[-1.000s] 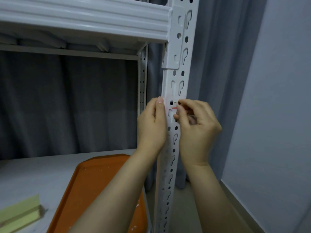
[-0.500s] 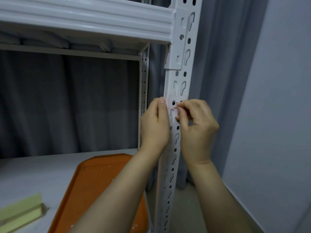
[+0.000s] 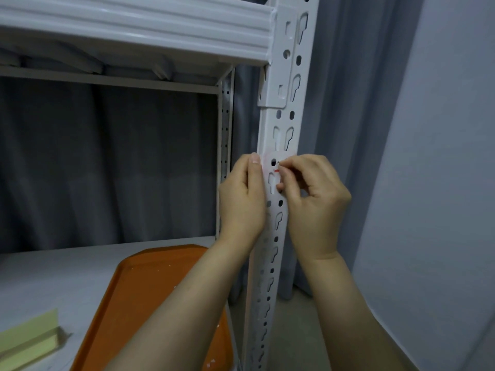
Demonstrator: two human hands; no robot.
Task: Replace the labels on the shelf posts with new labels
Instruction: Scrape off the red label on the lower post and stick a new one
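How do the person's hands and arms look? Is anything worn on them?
The left hand and right hand are bare: no gloves, rings or watch show. Both forearms are uncovered, with no sleeve in view. The left thumbnail is short, unpainted.

An orange tray [image 3: 150, 290] with tiny white bits on it lies on a white shelf board [image 3: 53, 277]. A flat pale green block [image 3: 29, 341] lies near it. A dark grey curtain [image 3: 107, 162] hangs behind
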